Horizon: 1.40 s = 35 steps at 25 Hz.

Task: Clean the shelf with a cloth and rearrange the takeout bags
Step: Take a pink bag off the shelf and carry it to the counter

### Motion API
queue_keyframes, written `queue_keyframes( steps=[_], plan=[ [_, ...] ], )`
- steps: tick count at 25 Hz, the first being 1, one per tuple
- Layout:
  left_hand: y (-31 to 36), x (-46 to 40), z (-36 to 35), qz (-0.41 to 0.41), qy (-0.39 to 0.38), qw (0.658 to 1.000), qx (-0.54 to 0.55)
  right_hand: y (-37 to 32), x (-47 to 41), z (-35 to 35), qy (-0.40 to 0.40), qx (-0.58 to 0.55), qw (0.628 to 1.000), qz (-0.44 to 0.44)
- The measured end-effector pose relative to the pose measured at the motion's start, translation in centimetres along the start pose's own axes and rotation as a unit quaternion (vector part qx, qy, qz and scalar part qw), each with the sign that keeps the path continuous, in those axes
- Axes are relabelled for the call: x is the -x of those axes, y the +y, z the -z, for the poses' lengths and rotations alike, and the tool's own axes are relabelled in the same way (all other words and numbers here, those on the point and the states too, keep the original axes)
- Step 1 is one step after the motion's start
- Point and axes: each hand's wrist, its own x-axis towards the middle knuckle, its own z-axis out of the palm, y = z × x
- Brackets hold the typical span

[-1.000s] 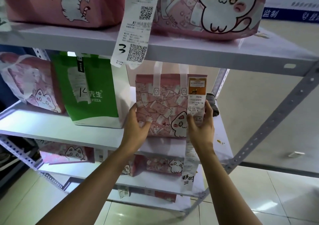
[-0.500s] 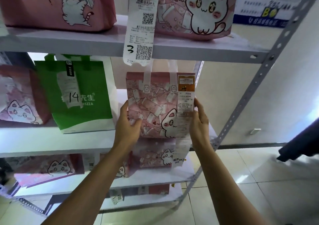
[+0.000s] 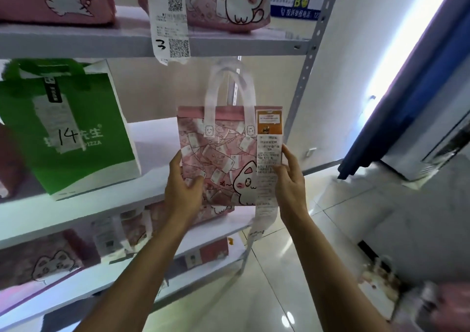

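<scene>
You see a bright scene, daylight flooding from the window (image 3: pixel 417 51) at right. Glare spots shine on the floor tiles (image 3: pixel 287 319). Wide-angle bending curves the shelf post (image 3: pixel 309 59), and the lower right corner smears into blur.

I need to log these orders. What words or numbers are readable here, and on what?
"14": handwritten on the receipt of the green bag.
"PIZZA": printed on the green bag.
"3": handwritten on the long receipt hanging from the top shelf.
Blue sign and the held pink bag's receipt: too blurred.
</scene>
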Motion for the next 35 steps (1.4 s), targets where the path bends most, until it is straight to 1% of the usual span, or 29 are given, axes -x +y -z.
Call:
queue_keyframes(
  steps=[5, 10, 16, 18, 23, 27, 29, 35],
  plan=[
    [1.5, 2.1, -4.4, -0.017, -0.059, 0.998, 0.013, -0.7, 2.2, 5.4, 0.069, 0.029, 0.997, -0.004],
    [4.5, 4.7, -11.3, -0.050, -0.132, 0.989, 0.051, -1.2, 2.4, 13.5, 0.140, 0.029, 0.990, -0.004],
    [8.4, 8.5, -22.5, -0.071, -0.210, 0.974, 0.042, -2.0, 2.3, 25.1, 0.214, -0.001, 0.977, 0.000],
    [9.8, 10.0, -26.6, -0.078, -0.241, 0.966, 0.055, -2.2, 1.9, 29.3, 0.242, -0.008, 0.970, 0.005],
    [12.8, 13.0, -35.8, -0.076, -0.299, 0.946, 0.102, -2.0, 0.7, 38.5, 0.285, -0.010, 0.959, 0.002],
    [14.7, 14.8, -42.0, -0.074, -0.327, 0.935, 0.113, -1.8, -0.6, 44.6, 0.314, -0.013, 0.949, -0.009],
    [15.9, 15.3, -45.4, -0.088, -0.342, 0.929, 0.109, -1.8, -1.7, 47.5, 0.335, -0.009, 0.942, -0.006],
    [19.3, 14.1, -55.9, -0.116, -0.386, 0.908, 0.112, -1.6, -6.8, 54.9, 0.391, 0.012, 0.920, 0.006]
  ],
)
